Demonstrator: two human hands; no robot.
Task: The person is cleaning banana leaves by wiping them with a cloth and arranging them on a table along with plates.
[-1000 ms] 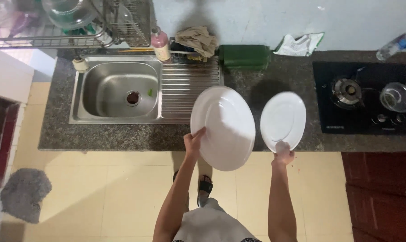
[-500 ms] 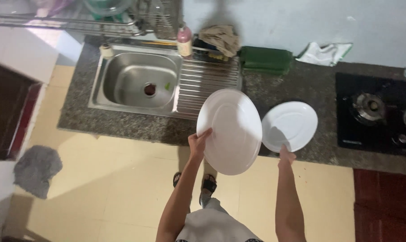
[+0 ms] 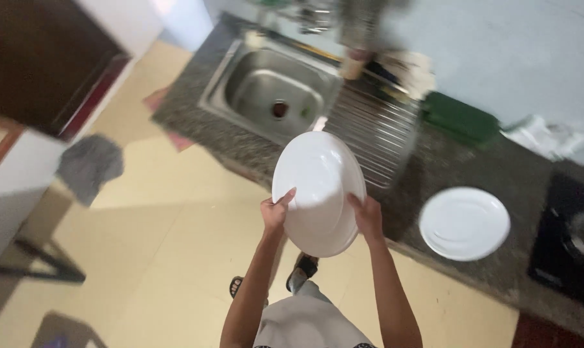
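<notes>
A speckled grey stone counter (image 3: 446, 161) runs diagonally across the view above a pale yellow tiled floor (image 3: 176, 245), with a steel sink (image 3: 272, 93) set into it at about eleven o'clock and its ribbed draining board (image 3: 376, 125) just beside it at twelve. The large white plate (image 3: 317, 190) sits near the middle of the frame, held up in the air in front of the counter edge and tilted, its face turned toward the camera. The left hand (image 3: 276, 209) grips its rim at about eight o'clock, thumb laid over the front; the right hand (image 3: 368, 216) is clamped on the rim at about four o'clock. That is the change: a second ago the right hand held the small white plate (image 3: 465, 222) and the big one hung from the left hand alone. The small plate lies flat on the counter at three o'clock, well apart from both hands, with nothing touching it. So the big plate is the only thing in hand, and with both hands on it the hold looks steadier than before. A green box (image 3: 463, 116) stands at one o'clock, a crumpled white cloth (image 3: 550, 138) at two, a dark stove top (image 3: 572, 241) at the right edge, and a grey rag (image 3: 89, 164) lies on the floor at nine.
</notes>
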